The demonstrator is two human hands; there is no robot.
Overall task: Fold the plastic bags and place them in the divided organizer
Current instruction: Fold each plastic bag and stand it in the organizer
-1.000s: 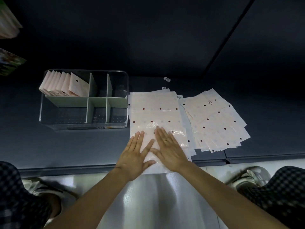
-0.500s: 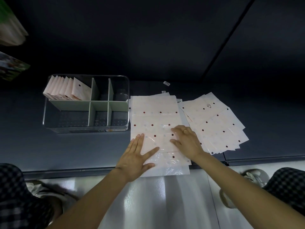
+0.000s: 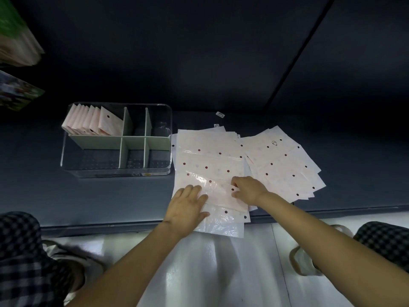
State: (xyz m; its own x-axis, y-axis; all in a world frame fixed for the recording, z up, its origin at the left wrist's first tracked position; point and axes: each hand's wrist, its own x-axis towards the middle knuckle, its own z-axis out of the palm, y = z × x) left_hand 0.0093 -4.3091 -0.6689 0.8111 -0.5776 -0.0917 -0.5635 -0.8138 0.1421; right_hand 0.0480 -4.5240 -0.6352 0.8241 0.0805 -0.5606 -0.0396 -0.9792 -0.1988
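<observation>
One head-worn wide-angle view is supplied; no second view shares the scene. It looks forward and steeply down from above the person's own arms, close to the work. The left hand (image 3: 188, 206) and right hand (image 3: 249, 190) sit just below frame centre. The divided organizer (image 3: 116, 171) lies up-left of them, the dark shelf (image 3: 66, 196) beneath, pale floor nearer the camera.

bare forearms (image 3: 137, 260), checked trousers (image 3: 24, 258)
</observation>
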